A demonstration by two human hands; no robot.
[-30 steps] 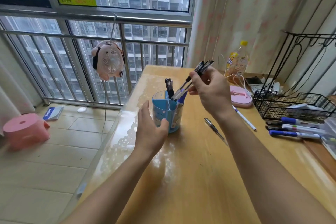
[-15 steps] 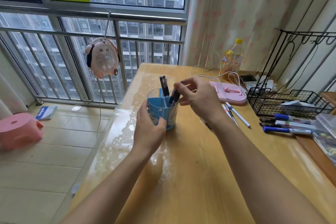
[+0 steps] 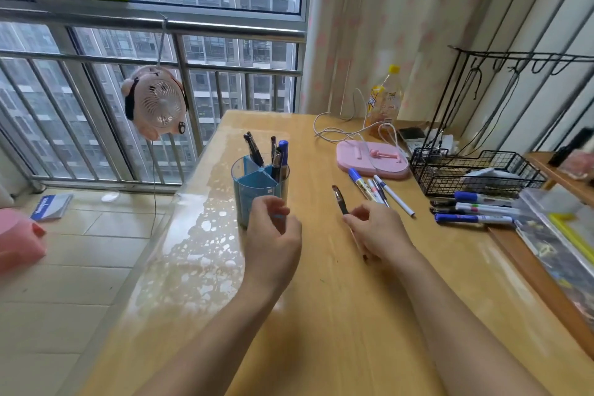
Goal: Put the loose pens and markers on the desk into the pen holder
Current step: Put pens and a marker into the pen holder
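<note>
A blue translucent pen holder (image 3: 247, 190) stands on the wooden desk (image 3: 321, 315), with two dark pens (image 3: 254, 148) and a blue marker (image 3: 283, 151) sticking out of it. My left hand (image 3: 273, 235) hovers just in front of the holder's base, fingers curled and apart, holding nothing. My right hand (image 3: 379, 231) is to the holder's right, pinching a black pen (image 3: 340, 202) low over the desk. Several loose pens and a blue-capped marker (image 3: 360, 182) lie just beyond my right hand. More markers (image 3: 475, 219) lie further right.
A pink phone stand (image 3: 373, 164) with a white cable sits behind the loose pens. A black wire basket (image 3: 450, 183) and a drink bottle (image 3: 385, 100) stand at the back right. A small pink fan (image 3: 157, 106) hangs off the window rail left of the desk.
My right hand let go of the pens in the holder and moved right and down onto a black pen on the desk. My left hand loosened from the holder.
</note>
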